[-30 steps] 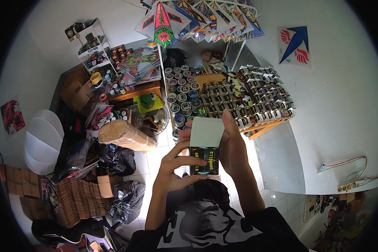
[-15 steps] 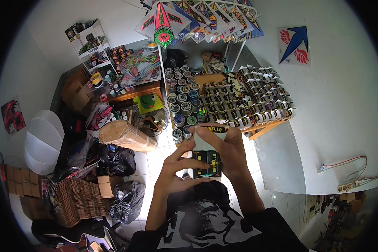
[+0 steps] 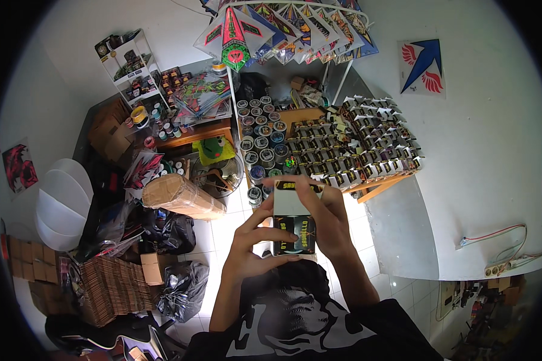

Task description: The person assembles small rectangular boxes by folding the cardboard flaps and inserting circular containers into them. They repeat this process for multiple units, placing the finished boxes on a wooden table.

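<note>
In front of my chest I hold a small black cardboard box [image 3: 297, 234] with yellow lettering; its lid flap is raised, showing a white inner side. My left hand [image 3: 254, 236] grips the box from its left side, with a finger across the printed face and the thumb along the lower edge. My right hand [image 3: 327, 215] is closed round the right side and upper part, fingers on the raised flap. The inside of the box is hidden. Just beyond the hands, round lidded jars [image 3: 266, 157] stand in rows on the table.
Right of the jars, many open small boxes [image 3: 325, 150] fill the table in rows. Kites in clear sleeves [image 3: 307, 30] hang from a white rack above. To the left stand a tall taped carton [image 3: 183, 195], black plastic bags [image 3: 183, 289] and stacked cardboard [image 3: 111, 289].
The box has shifted slightly left. The fingers of my right hand have moved on the raised flap, leaving more of its white side in view. My left hand keeps its grip.
</note>
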A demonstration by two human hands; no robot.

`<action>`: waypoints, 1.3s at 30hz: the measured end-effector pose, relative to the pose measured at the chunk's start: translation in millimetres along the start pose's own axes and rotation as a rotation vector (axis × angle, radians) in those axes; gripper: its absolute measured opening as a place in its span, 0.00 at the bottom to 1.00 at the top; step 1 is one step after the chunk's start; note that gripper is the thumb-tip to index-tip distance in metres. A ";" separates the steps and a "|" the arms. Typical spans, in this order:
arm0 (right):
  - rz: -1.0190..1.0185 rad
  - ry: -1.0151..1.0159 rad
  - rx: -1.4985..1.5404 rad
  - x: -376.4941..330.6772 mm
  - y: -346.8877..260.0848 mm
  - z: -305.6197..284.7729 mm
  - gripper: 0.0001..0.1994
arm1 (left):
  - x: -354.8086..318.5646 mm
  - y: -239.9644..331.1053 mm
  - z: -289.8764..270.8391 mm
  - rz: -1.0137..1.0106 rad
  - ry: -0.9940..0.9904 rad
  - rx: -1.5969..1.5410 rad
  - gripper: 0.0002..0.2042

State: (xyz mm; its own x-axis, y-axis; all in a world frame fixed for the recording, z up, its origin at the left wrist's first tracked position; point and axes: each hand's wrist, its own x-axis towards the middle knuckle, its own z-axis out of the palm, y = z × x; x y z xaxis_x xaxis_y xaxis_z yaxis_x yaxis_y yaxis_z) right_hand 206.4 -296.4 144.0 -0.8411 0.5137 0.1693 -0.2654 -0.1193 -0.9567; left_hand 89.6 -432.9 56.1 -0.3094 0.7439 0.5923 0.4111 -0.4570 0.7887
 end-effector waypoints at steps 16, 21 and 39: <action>0.070 0.162 -0.058 -0.3 -7.5 1.1 0.13 | 0.0 0.4 3.6 -0.057 -0.046 -0.004 0.23; 0.062 0.186 -0.050 -2.9 -2.5 -4.3 0.10 | -0.6 1.5 5.5 -0.095 -0.080 -0.026 0.22; 0.013 -0.069 -0.006 -4.4 4.6 -19.7 0.35 | -5.7 3.8 3.7 -0.057 -0.036 -0.100 0.24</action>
State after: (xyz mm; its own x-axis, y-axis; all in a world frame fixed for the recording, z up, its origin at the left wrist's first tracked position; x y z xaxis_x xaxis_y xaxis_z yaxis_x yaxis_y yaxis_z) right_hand 218.1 -282.5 134.2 -0.8750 0.4524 0.1722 -0.2512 -0.1204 -0.9604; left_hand 96.1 -437.1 55.1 -0.2984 0.7863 0.5410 0.3058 -0.4581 0.8346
